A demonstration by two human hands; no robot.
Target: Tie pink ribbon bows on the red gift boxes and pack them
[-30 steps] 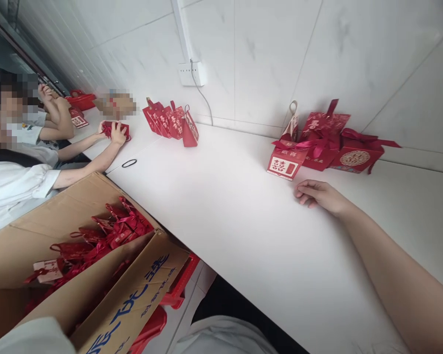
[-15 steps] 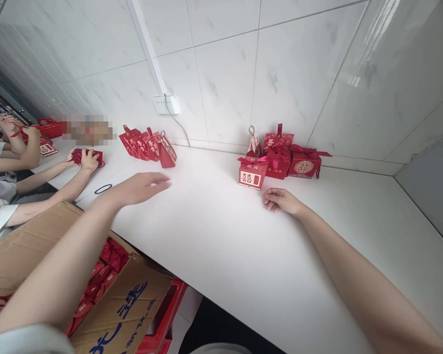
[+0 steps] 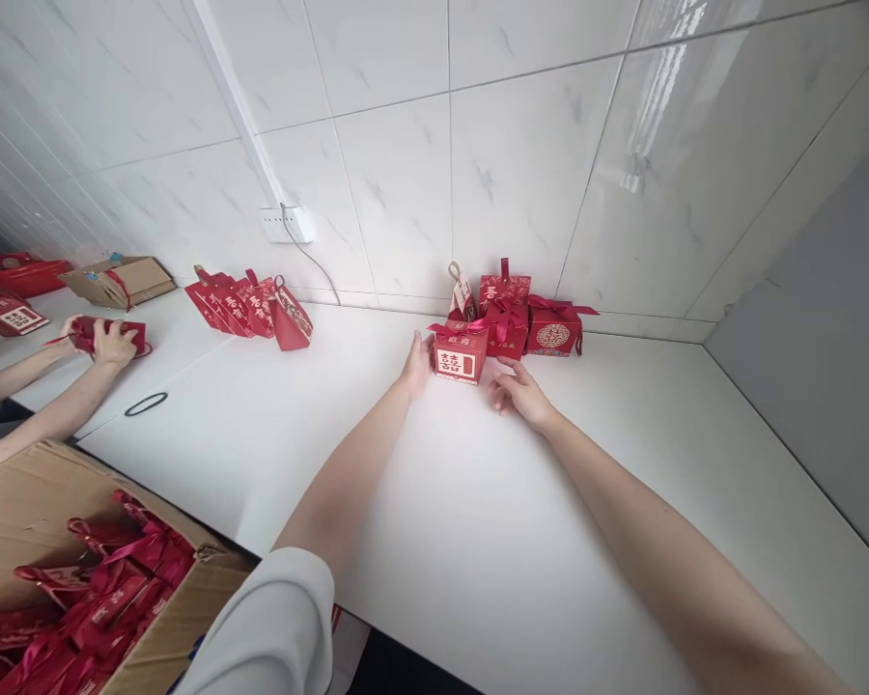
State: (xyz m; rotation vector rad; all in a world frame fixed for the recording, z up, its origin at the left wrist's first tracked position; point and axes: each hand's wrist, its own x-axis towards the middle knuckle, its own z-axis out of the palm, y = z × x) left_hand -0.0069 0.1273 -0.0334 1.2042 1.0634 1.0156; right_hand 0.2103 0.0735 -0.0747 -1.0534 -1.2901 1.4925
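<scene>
L hand point(image 3: 420, 365): moved R to L side of front box point(image 3: 458, 353), fingers unclosed.
R hand point(image 3: 518, 390): just R of it, empty, loosely curled.
Front box: on tbl point(image 3: 449, 541), unlifted.
Other boxes point(image 3: 508, 330): few already out by wall point(image 3: 391, 174), many left in carton point(image 3: 36, 483).

Arms point(image 3: 623, 502) outstretched; right fingers point(image 3: 508, 384) curled

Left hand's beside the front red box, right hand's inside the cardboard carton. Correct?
No: the right hand is over the white table, not inside the cardboard carton; the head view shows it. The left hand is beside the front red box.
</scene>
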